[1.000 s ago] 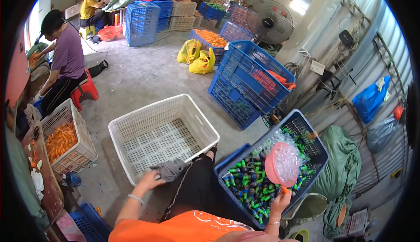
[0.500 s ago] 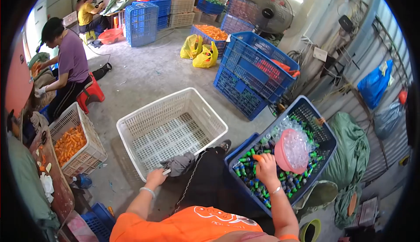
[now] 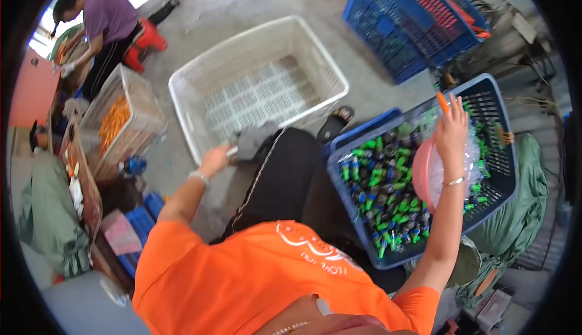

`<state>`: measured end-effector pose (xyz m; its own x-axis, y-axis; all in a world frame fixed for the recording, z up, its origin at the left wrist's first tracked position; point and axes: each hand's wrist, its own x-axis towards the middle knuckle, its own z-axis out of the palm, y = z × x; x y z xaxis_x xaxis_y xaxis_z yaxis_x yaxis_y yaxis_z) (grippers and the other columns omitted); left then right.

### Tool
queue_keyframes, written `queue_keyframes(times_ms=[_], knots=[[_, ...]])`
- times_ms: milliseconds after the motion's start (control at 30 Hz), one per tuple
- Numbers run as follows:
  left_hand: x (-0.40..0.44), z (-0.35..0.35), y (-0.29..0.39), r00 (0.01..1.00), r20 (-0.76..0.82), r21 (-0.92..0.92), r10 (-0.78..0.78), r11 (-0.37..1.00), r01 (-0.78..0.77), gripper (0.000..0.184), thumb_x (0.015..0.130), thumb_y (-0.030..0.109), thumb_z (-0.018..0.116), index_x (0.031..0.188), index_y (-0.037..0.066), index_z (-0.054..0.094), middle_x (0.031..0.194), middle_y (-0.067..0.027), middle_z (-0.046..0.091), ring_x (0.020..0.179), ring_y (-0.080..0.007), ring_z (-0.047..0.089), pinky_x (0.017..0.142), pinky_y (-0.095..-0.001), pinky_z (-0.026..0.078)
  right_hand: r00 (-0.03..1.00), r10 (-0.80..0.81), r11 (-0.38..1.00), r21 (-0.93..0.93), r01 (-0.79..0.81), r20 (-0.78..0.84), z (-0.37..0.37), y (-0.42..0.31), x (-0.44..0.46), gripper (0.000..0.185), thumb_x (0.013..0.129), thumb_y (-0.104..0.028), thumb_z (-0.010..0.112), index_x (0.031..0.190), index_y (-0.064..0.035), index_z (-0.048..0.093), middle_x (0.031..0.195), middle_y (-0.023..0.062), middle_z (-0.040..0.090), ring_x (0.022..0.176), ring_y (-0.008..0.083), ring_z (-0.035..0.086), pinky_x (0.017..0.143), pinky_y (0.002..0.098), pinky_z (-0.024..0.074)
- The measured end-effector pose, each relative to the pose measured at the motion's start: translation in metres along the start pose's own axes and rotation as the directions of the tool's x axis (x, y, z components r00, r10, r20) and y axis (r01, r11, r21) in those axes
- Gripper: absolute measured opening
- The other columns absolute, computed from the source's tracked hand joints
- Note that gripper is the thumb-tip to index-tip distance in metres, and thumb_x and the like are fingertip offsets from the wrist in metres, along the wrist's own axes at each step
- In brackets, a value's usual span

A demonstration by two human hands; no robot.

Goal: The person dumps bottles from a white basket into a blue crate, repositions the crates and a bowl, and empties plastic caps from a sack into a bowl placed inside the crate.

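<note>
My right hand (image 3: 451, 132) is raised over the far side of a pink bowl (image 3: 421, 174), pinching a slim orange piece (image 3: 443, 102) whose kind I cannot make out. Clear plastic pieces (image 3: 470, 156) fill the bowl. It rests in a dark blue crate (image 3: 341, 197) among many small green, blue and black bottle-like pieces (image 3: 388, 183). By the near left corner of a white crate (image 3: 257, 27), my left hand (image 3: 213, 162) is closed around something pale, mostly hidden by the fingers. Beside that hand lies a grey cloth (image 3: 257, 140).
Stacked blue crates (image 3: 403, 29) stand ahead on the right. To the left, a co-worker in a purple shirt (image 3: 112, 14) sits on a red stool (image 3: 148, 41), near a pale crate (image 3: 142, 108) of orange pieces (image 3: 114, 123). Green sacking (image 3: 521, 195) lies beyond the dark crate.
My right hand has moved forward and right, from the bottle-like pieces to above the pink bowl, still with an orange piece. The view has tilted down. My left hand stays by the cloth.
</note>
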<state>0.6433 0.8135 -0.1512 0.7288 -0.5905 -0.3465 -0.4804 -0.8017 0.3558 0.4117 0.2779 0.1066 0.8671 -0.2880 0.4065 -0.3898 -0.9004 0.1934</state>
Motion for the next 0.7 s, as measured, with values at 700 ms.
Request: queue_keyframes(times_ms=[700], knots=[[-0.116, -0.063, -0.090, 0.944, -0.048, -0.842, -0.325, 0.523, 0.137, 0.029, 0.087, 0.031, 0.057, 0.095, 0.002, 0.061, 0.085, -0.0094, 0.064, 0.074, -0.0169, 0.061, 0.067, -0.0275, 0.049, 0.851, 0.202, 0.744, 0.489, -0.455, 0.485, -0.129, -0.115, -0.241, 0.025, 0.094, -0.010, 0.047, 0.115, -0.0002, 0.056, 0.099, 0.0075, 0.061, 0.085, 0.0120, 0.054, 0.076, 0.0256, 0.0445]])
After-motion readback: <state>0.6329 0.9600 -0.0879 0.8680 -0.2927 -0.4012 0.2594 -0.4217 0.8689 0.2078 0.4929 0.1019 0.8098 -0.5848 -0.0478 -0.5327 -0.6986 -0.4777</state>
